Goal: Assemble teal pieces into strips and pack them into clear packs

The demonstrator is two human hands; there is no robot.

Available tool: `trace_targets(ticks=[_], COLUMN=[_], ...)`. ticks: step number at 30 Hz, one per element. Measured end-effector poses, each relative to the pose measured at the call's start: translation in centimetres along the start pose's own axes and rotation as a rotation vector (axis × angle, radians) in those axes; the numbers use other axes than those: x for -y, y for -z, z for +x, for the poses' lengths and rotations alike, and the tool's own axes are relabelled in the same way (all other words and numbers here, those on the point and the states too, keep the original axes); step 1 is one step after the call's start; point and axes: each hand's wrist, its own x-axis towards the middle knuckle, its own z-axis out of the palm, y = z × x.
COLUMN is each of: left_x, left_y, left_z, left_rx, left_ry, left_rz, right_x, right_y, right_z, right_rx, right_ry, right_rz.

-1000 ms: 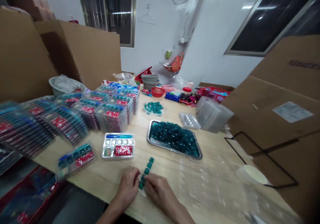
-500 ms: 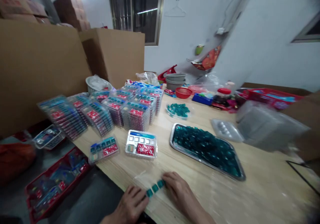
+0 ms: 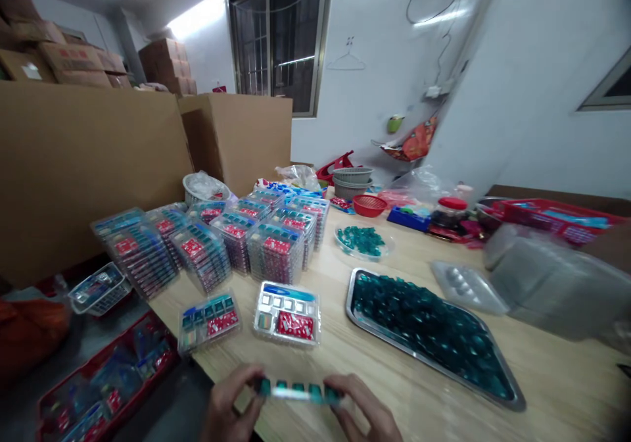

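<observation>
My left hand [image 3: 229, 406] and my right hand [image 3: 362, 412] pinch the two ends of a short row of teal squares [image 3: 298, 389], lifted just above the wooden table [image 3: 552, 389] near its front edge. Beyond the row lies an open clear blister tray [image 3: 287, 312] with a blue strip, small squares and a red pack. A steel tray [image 3: 513, 399] heaped with teal pieces [image 3: 424, 320] sits to the right of it. A filled pack [image 3: 210, 317] lies to the left.
Stacks of filled packs [image 3: 217, 241] cover the table's left side, backed by large cardboard boxes [image 3: 89, 166]. A small dish of teal pieces [image 3: 362, 239], bowls, a red basket [image 3: 369, 204] and a pile of empty clear trays [image 3: 557, 284] stand further back. A red crate [image 3: 103, 379] sits on the floor.
The row of teal squares lay on the table between my hands; now both hands hold it lifted and level. The camera view has swung left and upward.
</observation>
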Motion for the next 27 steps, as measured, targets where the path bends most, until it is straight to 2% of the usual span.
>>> trace_targets(ticks=[2, 4, 7, 10, 13, 16, 21, 27], left_x=[-1.2, -2.1, -2.4, -1.6, -0.5, 0.4, 0.9, 1.2], left_y=[0.5, 0.5, 0.1, -0.6, -1.3, -1.7, -1.9, -2.1], left_z=[3.3, 6.7, 10.7, 12.8, 13.2, 12.9, 12.5, 12.5], left_rx=[-0.038, -0.039, -0.029, -0.063, -0.096, -0.106, -0.095, -0.119], left_ry=[0.087, 0.148, 0.174, 0.136, 0.073, 0.102, 0.097, 0.105], left_rz=[-0.022, -0.060, -0.035, 0.111, 0.261, 0.286, 0.267, 0.254], right_x=[1.8, 2.7, 2.0, 0.4, -0.7, -1.1, -0.6, 0.3], right_y=[0.3, 0.5, 0.4, -0.2, -0.8, -1.4, -1.5, -0.6], right_z=[2.9, 5.9, 9.5, 11.7, 12.5, 12.2, 11.2, 11.3], right_rx=[-0.076, -0.125, -0.164, -0.200, -0.314, -0.420, -0.360, -0.313], right_ry=[-0.104, -0.156, -0.240, -0.331, -0.330, -0.335, -0.344, -0.339], right_rz=[0.057, 0.140, 0.325, 0.418, 0.349, 0.305, 0.331, 0.365])
